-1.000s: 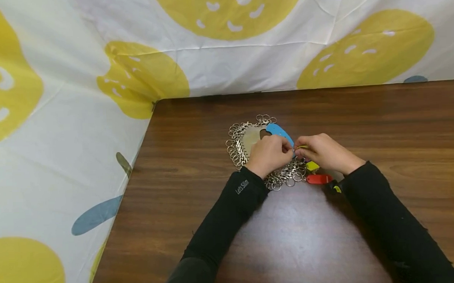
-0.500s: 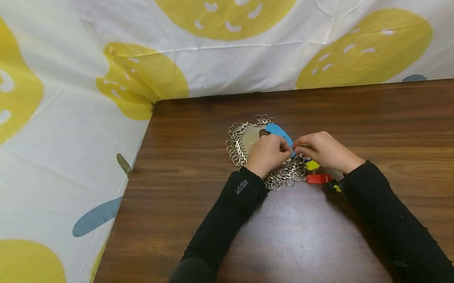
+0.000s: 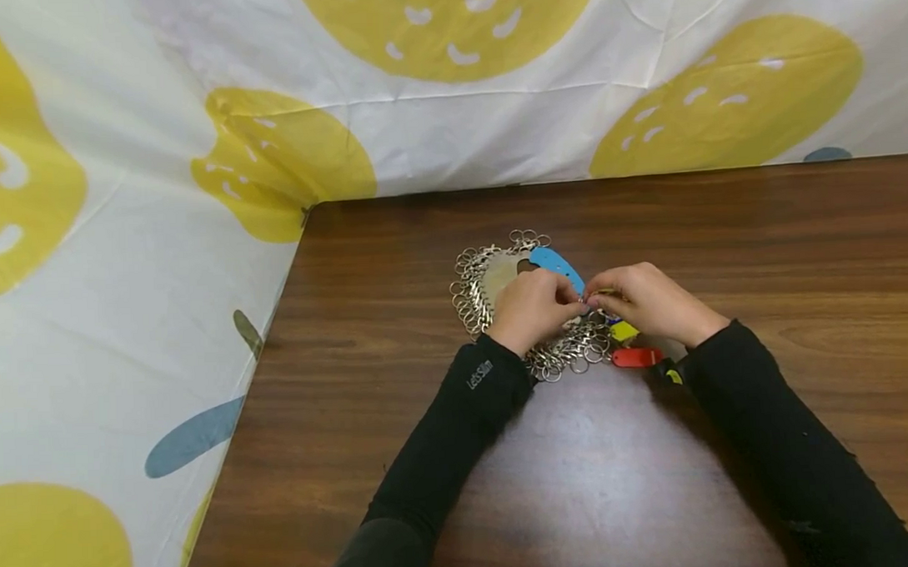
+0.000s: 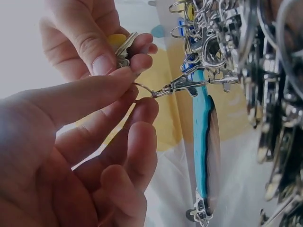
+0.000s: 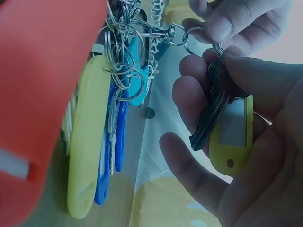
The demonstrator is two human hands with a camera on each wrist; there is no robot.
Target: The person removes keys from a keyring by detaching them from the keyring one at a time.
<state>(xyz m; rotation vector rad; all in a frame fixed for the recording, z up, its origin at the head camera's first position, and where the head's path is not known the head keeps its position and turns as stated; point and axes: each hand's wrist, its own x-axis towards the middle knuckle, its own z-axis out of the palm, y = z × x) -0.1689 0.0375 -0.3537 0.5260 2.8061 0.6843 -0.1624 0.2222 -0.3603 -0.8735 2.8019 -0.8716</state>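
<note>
In the head view my left hand and right hand meet fingertip to fingertip at the right side of a flat board edged with metal clasps and rings. My left thumb and index finger pinch a split ring, which is linked to a swivel clasp on that edge. Between my right thumb and fingers are a key and a yellow key tag, held close to the same ring. The board's blue handle slants just behind my fingertips.
A red key tag and a yellow tag lie below my right hand. Blue tags hang from other rings nearby. The brown wooden table borders a lemon-patterned cloth at the back and left.
Both hands stay in nearly the same place, with small fingertip shifts at the ring. The head view has drifted very slightly.
</note>
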